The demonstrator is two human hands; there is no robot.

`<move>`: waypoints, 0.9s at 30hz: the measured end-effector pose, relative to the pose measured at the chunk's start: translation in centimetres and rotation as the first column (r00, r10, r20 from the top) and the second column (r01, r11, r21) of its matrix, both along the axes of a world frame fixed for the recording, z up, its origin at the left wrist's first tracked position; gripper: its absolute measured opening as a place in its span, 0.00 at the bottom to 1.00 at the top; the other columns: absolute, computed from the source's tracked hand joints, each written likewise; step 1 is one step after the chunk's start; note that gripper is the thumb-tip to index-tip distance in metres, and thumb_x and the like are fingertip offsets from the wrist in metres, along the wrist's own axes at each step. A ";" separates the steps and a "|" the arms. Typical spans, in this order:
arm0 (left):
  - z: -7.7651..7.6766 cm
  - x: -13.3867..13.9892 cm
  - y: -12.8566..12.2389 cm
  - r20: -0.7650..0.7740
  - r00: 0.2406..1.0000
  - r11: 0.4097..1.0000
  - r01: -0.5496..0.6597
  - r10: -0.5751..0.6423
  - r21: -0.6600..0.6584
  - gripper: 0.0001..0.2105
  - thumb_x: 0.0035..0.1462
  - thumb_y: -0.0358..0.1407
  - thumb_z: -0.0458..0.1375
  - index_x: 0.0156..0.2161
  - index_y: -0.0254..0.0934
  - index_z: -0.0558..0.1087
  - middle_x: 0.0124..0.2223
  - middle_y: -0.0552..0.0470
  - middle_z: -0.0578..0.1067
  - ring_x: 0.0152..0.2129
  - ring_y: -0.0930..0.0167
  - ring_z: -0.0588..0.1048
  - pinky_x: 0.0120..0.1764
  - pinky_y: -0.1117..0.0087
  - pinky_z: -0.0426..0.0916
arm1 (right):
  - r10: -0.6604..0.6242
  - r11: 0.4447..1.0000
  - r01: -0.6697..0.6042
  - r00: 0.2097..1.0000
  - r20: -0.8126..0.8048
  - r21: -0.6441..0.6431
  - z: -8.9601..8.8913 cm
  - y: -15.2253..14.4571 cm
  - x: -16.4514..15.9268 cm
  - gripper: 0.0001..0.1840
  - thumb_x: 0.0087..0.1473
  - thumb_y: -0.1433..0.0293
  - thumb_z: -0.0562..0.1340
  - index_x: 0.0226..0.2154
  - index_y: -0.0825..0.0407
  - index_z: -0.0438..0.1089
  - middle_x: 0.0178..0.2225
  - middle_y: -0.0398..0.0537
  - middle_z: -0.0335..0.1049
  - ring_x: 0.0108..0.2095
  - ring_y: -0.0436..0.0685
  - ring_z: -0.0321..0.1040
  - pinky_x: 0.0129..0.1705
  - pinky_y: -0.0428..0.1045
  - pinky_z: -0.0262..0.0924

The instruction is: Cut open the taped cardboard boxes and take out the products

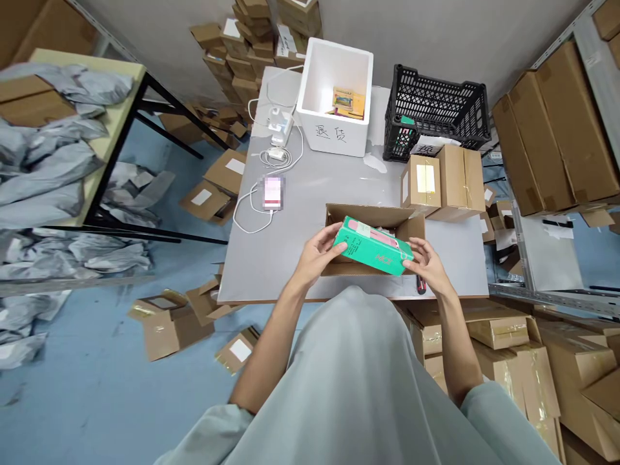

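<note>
A long green product box [365, 252] with a pink picture on its upper face is held level with both hands, tilted down to the right. My left hand [320, 254] grips its left end, thumb on the front face. At the right end, my right hand [427, 263] has its thumb and fingers closed on the corner. Below the green box stands an open cardboard carton [416, 229] on the table; part of its inside is hidden by the green box. A red and black box cutter [421, 285] lies near my right hand at the table's front edge.
On the grey table [300, 239] stand a white foam box [334, 139] with small packets, a black plastic crate [436, 97] and closed cartons [453, 181]. A phone [272, 194] lies on its cable. Cardboard boxes [174, 329] litter the floor; shelves flank both sides.
</note>
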State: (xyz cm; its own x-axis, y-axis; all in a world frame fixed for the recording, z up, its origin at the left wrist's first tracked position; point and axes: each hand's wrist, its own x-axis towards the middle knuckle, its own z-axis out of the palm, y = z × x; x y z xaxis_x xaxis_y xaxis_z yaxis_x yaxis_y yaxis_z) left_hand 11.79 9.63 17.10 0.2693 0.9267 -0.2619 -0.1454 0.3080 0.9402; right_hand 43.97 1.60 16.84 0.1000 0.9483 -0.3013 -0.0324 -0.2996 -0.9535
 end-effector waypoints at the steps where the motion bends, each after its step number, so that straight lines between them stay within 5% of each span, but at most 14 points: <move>1: -0.1 -0.1 -0.1 0.004 1.000 0.999 -0.028 0.028 -0.021 0.37 0.53 0.55 0.78 0.63 0.42 0.79 0.68 0.40 0.79 0.66 0.51 0.78 0.66 0.51 0.75 | -0.033 0.999 0.033 0.999 0.001 0.027 -0.2 -0.1 -0.3 0.43 0.42 0.47 0.85 0.55 0.44 0.75 0.59 0.54 0.81 0.57 0.65 0.82 0.61 0.62 0.80; 5: -0.7 -0.2 -0.4 -0.001 0.995 0.989 -0.101 0.101 -0.108 0.37 0.53 0.58 0.77 0.62 0.43 0.78 0.65 0.40 0.81 0.62 0.52 0.81 0.59 0.52 0.80 | -0.063 0.995 0.059 0.997 0.051 0.074 -0.3 -0.4 -1.5 0.36 0.52 0.42 0.78 0.54 0.42 0.72 0.65 0.56 0.77 0.62 0.66 0.78 0.66 0.64 0.75; 11: -1.1 -0.7 -0.4 0.036 0.993 0.976 -0.105 0.113 -0.190 0.35 0.51 0.59 0.77 0.57 0.40 0.77 0.56 0.40 0.85 0.55 0.54 0.84 0.58 0.50 0.81 | 0.030 0.981 -0.061 0.986 0.165 0.182 1.8 -0.2 -2.0 0.46 0.44 0.47 0.84 0.60 0.41 0.71 0.83 0.58 0.48 0.59 0.65 0.77 0.55 0.59 0.79; 17: 1.1 -2.1 -0.5 -0.006 1.000 0.985 -0.005 0.004 -0.174 0.33 0.57 0.66 0.70 0.53 0.41 0.76 0.57 0.42 0.84 0.54 0.56 0.84 0.56 0.51 0.82 | 0.021 0.979 -0.065 0.975 0.222 0.195 2.9 -0.4 -2.3 0.44 0.47 0.49 0.84 0.60 0.41 0.70 0.63 0.56 0.78 0.49 0.61 0.79 0.51 0.57 0.79; 20: 2.2 -2.7 -0.7 -0.021 0.999 0.996 0.033 -0.035 -0.088 0.35 0.59 0.71 0.65 0.52 0.41 0.79 0.62 0.39 0.82 0.60 0.53 0.80 0.60 0.50 0.80 | -0.088 0.986 0.065 0.985 0.147 0.156 2.4 -0.3 -2.4 0.40 0.49 0.46 0.81 0.57 0.42 0.72 0.52 0.51 0.82 0.42 0.58 0.80 0.47 0.55 0.80; 22: 2.5 -2.8 -0.7 -0.064 0.998 0.999 0.019 -0.021 -0.029 0.34 0.55 0.69 0.69 0.51 0.41 0.81 0.60 0.39 0.83 0.62 0.51 0.79 0.63 0.50 0.77 | -0.116 0.990 0.110 0.991 0.070 0.089 2.0 -0.2 -2.4 0.37 0.51 0.42 0.79 0.54 0.44 0.72 0.46 0.50 0.84 0.40 0.59 0.82 0.43 0.54 0.81; 27: 2.1 -2.5 -0.5 -0.192 0.979 0.997 -0.079 0.074 -0.020 0.30 0.49 0.61 0.78 0.47 0.40 0.82 0.49 0.43 0.85 0.52 0.55 0.83 0.60 0.53 0.78 | -0.092 0.992 0.093 0.996 0.022 -0.088 1.4 -0.3 -3.0 0.37 0.55 0.37 0.74 0.51 0.44 0.68 0.35 0.44 0.83 0.30 0.60 0.83 0.29 0.53 0.79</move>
State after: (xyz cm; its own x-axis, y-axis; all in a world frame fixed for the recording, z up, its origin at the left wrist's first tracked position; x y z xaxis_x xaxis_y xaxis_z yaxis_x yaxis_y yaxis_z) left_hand 9.30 9.16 19.25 0.1406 0.9343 -0.3276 0.0114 0.3293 0.9441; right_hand 40.98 1.28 18.20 0.1922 0.9042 -0.3815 -0.0467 -0.3799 -0.9239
